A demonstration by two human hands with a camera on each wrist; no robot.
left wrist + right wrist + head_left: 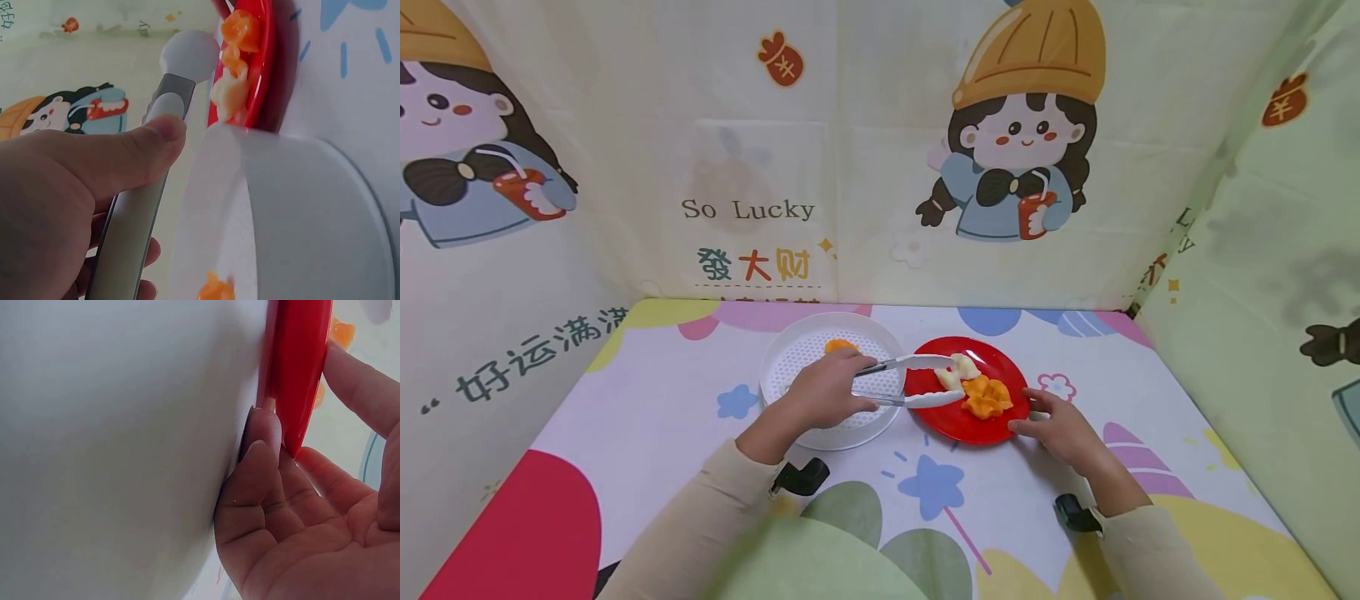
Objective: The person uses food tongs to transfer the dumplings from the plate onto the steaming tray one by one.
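My left hand [831, 390] grips silver tongs [917, 362] with pale scalloped tips, reaching over the white perforated steamer tray [797, 357]. Their tips stand apart above the left part of a red plate [958, 429]. On that plate lie white dumpling-like pieces [964, 365], beside the tips, and orange dumpling-like pieces [987, 397]. Whether the tips touch any piece, I cannot tell. At the plate's right edge my right hand [1063, 429] pinches the rim, thumb above and fingers below, as the right wrist view shows.
Another orange piece [841, 344] sits in the steamer tray, partly behind the left hand. Tray and plate stand side by side on a patterned tablecloth [670, 433]. Printed cloth walls [865, 167] rise behind the table and along both sides.
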